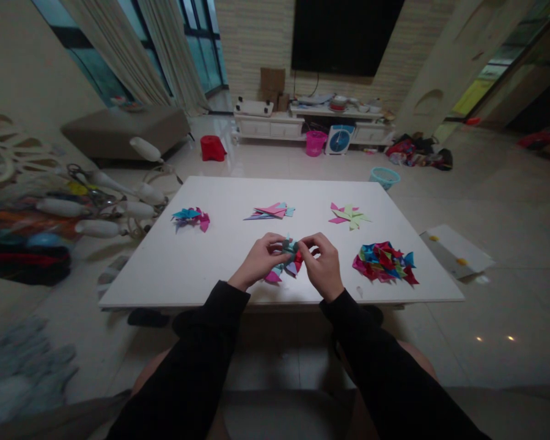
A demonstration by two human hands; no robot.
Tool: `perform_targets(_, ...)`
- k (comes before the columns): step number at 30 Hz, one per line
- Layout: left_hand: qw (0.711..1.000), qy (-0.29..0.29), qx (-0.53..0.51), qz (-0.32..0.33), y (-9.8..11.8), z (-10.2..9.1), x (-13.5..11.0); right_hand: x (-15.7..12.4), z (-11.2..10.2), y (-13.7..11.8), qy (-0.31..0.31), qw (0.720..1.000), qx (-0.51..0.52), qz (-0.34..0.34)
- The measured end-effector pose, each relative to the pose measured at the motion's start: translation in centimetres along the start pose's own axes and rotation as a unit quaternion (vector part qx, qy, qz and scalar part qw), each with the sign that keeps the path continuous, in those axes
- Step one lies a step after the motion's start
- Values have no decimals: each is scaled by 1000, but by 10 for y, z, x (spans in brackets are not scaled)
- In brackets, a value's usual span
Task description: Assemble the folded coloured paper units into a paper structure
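Between both hands, over the front middle of the white table, is a small piece of folded teal paper. My left hand pinches its left side with thumb and fingers. Closed on its right side is my right hand. Pink, red and purple folded papers lie below the hands, partly covered by them. A large heap of shiny folded papers sits right of my right hand. Farther back are a blue and pink paper pile, flat pointed paper pieces and green and pink pieces.
Past the table's far edge stand a red stool, a pink bin and a box fan. A light blue basket is by the far right corner. A lamp with white arms crowds the left side.
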State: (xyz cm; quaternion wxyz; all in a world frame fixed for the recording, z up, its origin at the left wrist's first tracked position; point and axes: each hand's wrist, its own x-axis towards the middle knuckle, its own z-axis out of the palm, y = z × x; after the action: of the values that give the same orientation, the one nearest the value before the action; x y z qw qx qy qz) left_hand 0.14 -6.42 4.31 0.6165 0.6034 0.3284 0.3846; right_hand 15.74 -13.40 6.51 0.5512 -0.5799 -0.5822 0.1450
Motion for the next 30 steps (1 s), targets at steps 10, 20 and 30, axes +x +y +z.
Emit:
perform_targets(10,1000,15,-5,4,-4,0,2,0,0,-3,-9,1000,-5,7)
perform_targets(20,999,3,5,-35,4,2,-2,0,0,3,-14,1000,-8,2)
perform_targets(30,999,-13,-12,-48,7,1,-3,1,-1,4,-23,999,-24,-2)
